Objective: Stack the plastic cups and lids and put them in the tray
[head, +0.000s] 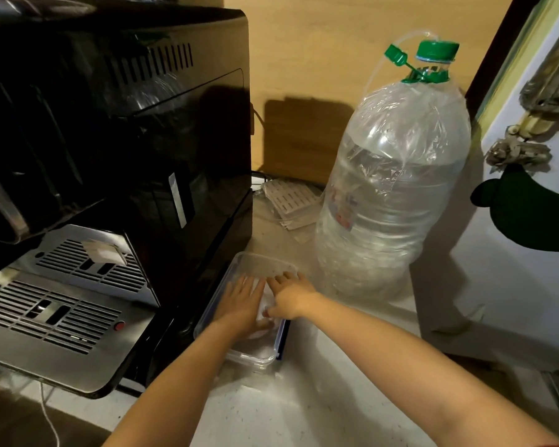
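Both of my forearms come in from the bottom edge, bare, and meet over the clear tray (pixel 273 356) on the pale counter (pixel 320 398).

Biggest thing in view is the black coffee machine (pixel 117 124) filling the left side, its slotted metal drip plate (pixel 55 312) jutting toward me. Next in size, the big clear water jug (pixel 397 195) stands on the counter to the right of the tray — green cap, a thin tube looping from its neck, plastic film wrapped round it. Behind, between machine and jug, a slotted white piece (pixel 289 196) lies flat on the counter.

The tray sits just beside the machine's base, long side running away from me. My left hand (pixel 242 304) lies inside it, fingers stretched out flat, palm down. My right hand (pixel 292 300) is in there too, touching the left, fingers curled with the thumb tucked near something clear and shiny under both hands. It may be the cups or lids; I cannot tell, nor whether either hand actually has hold of it.
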The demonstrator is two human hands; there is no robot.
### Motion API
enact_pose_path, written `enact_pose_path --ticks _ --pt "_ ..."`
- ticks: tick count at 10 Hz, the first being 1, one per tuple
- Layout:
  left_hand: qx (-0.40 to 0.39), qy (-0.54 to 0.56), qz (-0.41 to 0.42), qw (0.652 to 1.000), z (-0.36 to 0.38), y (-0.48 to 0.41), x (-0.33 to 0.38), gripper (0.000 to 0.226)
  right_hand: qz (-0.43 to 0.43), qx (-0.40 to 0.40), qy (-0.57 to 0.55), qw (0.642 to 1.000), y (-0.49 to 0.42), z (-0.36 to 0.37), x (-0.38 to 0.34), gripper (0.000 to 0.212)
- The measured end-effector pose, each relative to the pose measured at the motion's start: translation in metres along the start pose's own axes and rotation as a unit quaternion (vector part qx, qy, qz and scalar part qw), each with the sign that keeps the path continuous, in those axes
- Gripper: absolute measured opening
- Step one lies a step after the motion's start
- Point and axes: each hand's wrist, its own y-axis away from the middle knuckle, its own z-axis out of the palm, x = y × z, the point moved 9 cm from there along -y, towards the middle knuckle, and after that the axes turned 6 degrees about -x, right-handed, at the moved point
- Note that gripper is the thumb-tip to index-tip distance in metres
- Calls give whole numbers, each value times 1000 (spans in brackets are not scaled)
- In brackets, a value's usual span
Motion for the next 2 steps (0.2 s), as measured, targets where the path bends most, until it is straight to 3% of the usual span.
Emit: enact_pose_path --ticks 2 --pt "90 -17 -13 996 -50 3 10 73 14 106 -64 992 22 -42 21 77"
